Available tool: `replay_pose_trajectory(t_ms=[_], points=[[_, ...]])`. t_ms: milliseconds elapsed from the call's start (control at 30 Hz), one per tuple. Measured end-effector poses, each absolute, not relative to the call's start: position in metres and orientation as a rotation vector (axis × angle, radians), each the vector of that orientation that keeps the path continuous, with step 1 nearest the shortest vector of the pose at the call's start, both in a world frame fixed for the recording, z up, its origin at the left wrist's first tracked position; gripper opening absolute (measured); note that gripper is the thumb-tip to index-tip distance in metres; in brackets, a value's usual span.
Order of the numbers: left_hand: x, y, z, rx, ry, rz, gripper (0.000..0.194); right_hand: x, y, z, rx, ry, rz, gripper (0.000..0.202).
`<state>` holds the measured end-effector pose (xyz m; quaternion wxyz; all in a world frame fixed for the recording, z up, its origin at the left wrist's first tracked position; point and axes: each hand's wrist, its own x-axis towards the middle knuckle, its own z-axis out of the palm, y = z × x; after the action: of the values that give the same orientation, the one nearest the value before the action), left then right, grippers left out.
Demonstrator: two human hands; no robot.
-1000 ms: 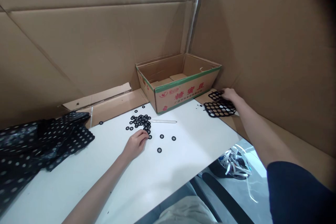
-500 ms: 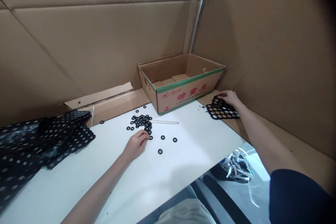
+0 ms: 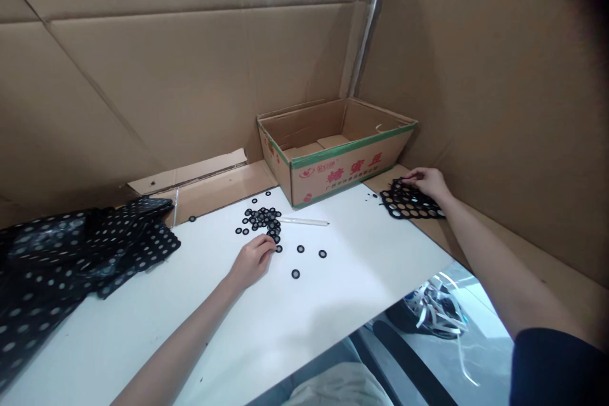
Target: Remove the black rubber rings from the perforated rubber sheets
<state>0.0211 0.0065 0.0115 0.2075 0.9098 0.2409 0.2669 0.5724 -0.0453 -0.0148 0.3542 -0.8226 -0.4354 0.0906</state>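
On the white tabletop [image 3: 361, 266], my left hand [image 3: 253, 260] rests with its fingers drawn together at the near edge of a pile of small black rings with grey centres [image 3: 264, 219]. One ring [image 3: 278, 249] lies right at its fingertips; whether anything is pinched between them is hidden. Off to the right, my right hand [image 3: 428, 183] has thumb and fingers closed at the far edge of a black sheet punched with round holes [image 3: 409, 206]. That sheet lies bunched partly on the white top and partly on cardboard. Three loose rings [image 3: 301, 248] are spread right of my left hand.
A white pen [image 3: 304, 222] lies beside the pile. Behind it stands an open cardboard box [image 3: 342, 174] with green edges. Crumpled black dotted sheeting [image 3: 95, 247] covers the left side. Cardboard walls [image 3: 200, 76] enclose the back and right. Below the table edge sits a bin of scraps [image 3: 435, 311].
The whole view has shifted slightly, so things appear a little further right. My right hand has moved slightly at the far edge of the punched sheet; my left hand stays by the pile.
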Motion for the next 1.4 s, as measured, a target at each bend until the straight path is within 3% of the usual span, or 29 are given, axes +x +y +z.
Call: replay_pose_trajectory(t_ms=[133,333,567,900,1000,1100,1267,1400], points=[[0.021,0.006,0.011,2.533,0.672,0.743,0.021,0.567,-0.049,-0.01,-1.939,-0.915,0.353,0.014],[0.02,0.006,0.011,2.53,0.663,0.74,0.022,0.538,-0.048,0.024,-1.659,-0.818,0.154,0.017],[0.02,0.007,0.01,2.516,0.671,0.712,0.023,0.401,-0.073,0.109,-1.154,-1.079,-0.013,0.04],[0.019,0.005,0.01,2.507,0.672,0.719,0.023,0.259,-0.119,0.172,-0.876,-1.44,-0.013,0.045],[0.019,0.005,0.011,2.507,0.662,0.722,0.023,0.243,-0.124,0.179,-0.875,-1.42,0.189,0.032],[0.018,0.005,0.011,2.513,0.661,0.731,0.023,0.23,-0.125,0.179,-0.763,-1.338,0.616,0.019],[0.018,0.005,0.009,2.515,0.666,0.728,0.023,0.208,-0.12,0.162,-0.48,-1.061,1.284,0.026],[0.018,0.004,0.01,2.523,0.666,0.716,0.022,0.193,-0.121,0.15,-0.299,-0.864,1.51,0.028]])
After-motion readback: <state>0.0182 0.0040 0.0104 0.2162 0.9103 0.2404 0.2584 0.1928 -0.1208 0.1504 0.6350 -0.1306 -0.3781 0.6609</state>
